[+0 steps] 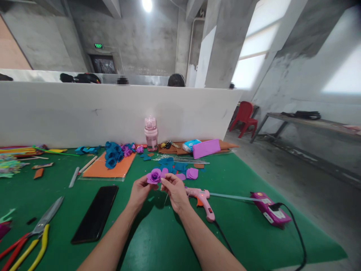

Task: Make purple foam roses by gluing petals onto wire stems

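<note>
A purple paper rose [155, 175] with a spiral centre is held up above the green table, between both hands. My left hand [140, 191] grips it from the left, fingers closed at its underside. My right hand [174, 190] pinches a petal at the rose's right edge between thumb and finger. A thin wire stem hangs below the flower. Just right of my right hand lies a pink hot glue gun [201, 197] with a long clear glue stick out of its back. Loose purple petals [192, 173] and blue paper pieces [180, 166] lie behind the hands.
On the left lie a black phone [95, 213] and red-yellow-handled scissors [42, 226]. Blue flowers [113, 155] rest on an orange sheet [104, 172]. A pink bottle [151, 133] stands by the white partition [118, 113]. A purple power strip [270, 209] with a black cord sits right.
</note>
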`<state>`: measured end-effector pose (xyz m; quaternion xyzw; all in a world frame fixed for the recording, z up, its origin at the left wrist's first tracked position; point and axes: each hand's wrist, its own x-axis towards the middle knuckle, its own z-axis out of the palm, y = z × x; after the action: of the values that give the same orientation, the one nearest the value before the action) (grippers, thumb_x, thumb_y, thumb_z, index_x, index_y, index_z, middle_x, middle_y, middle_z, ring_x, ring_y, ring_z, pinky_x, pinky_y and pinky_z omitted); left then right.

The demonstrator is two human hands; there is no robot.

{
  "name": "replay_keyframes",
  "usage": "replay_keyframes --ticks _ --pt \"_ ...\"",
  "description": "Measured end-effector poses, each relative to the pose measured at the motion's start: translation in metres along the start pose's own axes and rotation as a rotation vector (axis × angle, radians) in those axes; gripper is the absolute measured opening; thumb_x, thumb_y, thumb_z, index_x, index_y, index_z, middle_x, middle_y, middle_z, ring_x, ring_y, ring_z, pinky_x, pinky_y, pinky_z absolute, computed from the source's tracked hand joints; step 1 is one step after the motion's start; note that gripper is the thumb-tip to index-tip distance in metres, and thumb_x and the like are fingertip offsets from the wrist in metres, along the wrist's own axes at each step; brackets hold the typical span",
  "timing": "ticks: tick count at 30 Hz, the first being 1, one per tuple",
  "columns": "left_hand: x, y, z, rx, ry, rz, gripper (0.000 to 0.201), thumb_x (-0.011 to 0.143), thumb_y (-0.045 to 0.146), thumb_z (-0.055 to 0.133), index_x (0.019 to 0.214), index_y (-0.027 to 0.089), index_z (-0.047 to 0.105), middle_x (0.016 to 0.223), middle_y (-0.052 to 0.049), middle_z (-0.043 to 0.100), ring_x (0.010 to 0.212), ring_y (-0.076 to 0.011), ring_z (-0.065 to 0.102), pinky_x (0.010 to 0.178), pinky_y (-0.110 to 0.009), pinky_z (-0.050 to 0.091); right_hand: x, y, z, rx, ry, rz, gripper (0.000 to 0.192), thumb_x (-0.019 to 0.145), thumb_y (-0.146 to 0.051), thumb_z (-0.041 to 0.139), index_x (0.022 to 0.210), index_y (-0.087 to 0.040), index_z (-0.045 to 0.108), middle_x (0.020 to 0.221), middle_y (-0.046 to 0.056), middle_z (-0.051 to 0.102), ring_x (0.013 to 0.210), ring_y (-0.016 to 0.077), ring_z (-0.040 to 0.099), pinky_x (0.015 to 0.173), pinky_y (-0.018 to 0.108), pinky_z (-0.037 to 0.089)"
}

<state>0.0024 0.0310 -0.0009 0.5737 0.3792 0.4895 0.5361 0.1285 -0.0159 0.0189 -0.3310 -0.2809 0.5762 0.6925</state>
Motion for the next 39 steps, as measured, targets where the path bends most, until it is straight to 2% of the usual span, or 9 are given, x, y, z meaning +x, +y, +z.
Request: replay_keyframes --ticks 7,18,22,26,30,34,39 --pt "-0.001 0.004 0.002 0.000 0.024 -0.008 0.021 0.059 0.027 0.072 0.075 0.014 0.070 0.060 -0.002 0.064 0.056 -0.0145 0.057 0.059 -0.027 0.047 -0.001 -0.002 0.000 -0.008 -0.013 0.035 0.022 0.057 -0.026 0.077 0.069 -0.016 0.062 0.053 -0.005 0.056 0.045 0.0058 0.048 0.047 0.018 0.038" --pt "-0.001 0.004 0.002 0.023 0.015 0.001 0.018 0.062 0.026 0.070 0.075 0.014 0.070 0.058 -0.002 0.064 0.056 -0.0137 0.056 0.058 -0.026 0.045 0.000 -0.001 -0.002 -0.017 -0.027 0.034 0.020 0.058 -0.025 0.077 0.069 -0.016 0.063 0.055 -0.006 0.055 0.045 0.0037 0.047 0.047 0.016 0.037" --pt "-0.001 0.007 0.003 0.032 0.040 0.023 0.015 0.060 0.022 0.070 0.072 0.014 0.070 0.060 -0.002 0.064 0.057 -0.0141 0.056 0.060 -0.027 0.046 0.001 -0.005 -0.003 0.000 -0.022 0.050 0.025 0.059 -0.031 0.076 0.075 -0.016 0.064 0.053 -0.005 0.056 0.047 0.0059 0.049 0.049 0.018 0.039" --pt "-0.001 0.007 0.003 0.078 0.054 0.064 0.020 0.060 0.025 0.070 0.078 0.016 0.072 0.067 -0.002 0.067 0.063 -0.0159 0.057 0.065 -0.028 0.047 0.003 -0.008 -0.007 -0.002 -0.009 0.058 0.028 0.064 -0.039 0.072 0.076 -0.015 0.066 0.058 -0.002 0.059 0.050 0.0073 0.050 0.050 0.018 0.040" --pt "0.000 0.006 0.002 0.128 0.034 0.111 0.020 0.060 0.027 0.071 0.076 0.017 0.072 0.071 -0.003 0.068 0.069 -0.0182 0.058 0.068 -0.029 0.047 0.005 -0.005 -0.009 -0.070 0.022 0.064 0.024 0.063 -0.037 0.073 0.071 -0.016 0.065 0.052 -0.003 0.055 0.048 0.0074 0.047 0.048 0.019 0.038" --pt "0.000 0.005 0.001 0.163 0.020 0.124 0.018 0.060 0.028 0.070 0.073 0.016 0.072 0.068 -0.003 0.067 0.066 -0.0177 0.057 0.065 -0.029 0.047 0.004 -0.003 -0.008 -0.111 0.048 0.043 0.024 0.059 -0.035 0.075 0.070 -0.016 0.065 0.053 -0.004 0.056 0.047 0.0067 0.046 0.048 0.019 0.037" --pt "-0.001 0.006 0.001 0.168 0.037 0.133 0.014 0.060 0.024 0.069 0.072 0.017 0.072 0.067 -0.003 0.067 0.065 -0.0173 0.057 0.064 -0.029 0.047 0.004 -0.011 -0.007 0.047 0.066 -0.023 0.026 0.064 -0.039 0.071 0.074 -0.015 0.067 0.061 -0.002 0.058 0.050 0.0066 0.048 0.050 0.019 0.040"
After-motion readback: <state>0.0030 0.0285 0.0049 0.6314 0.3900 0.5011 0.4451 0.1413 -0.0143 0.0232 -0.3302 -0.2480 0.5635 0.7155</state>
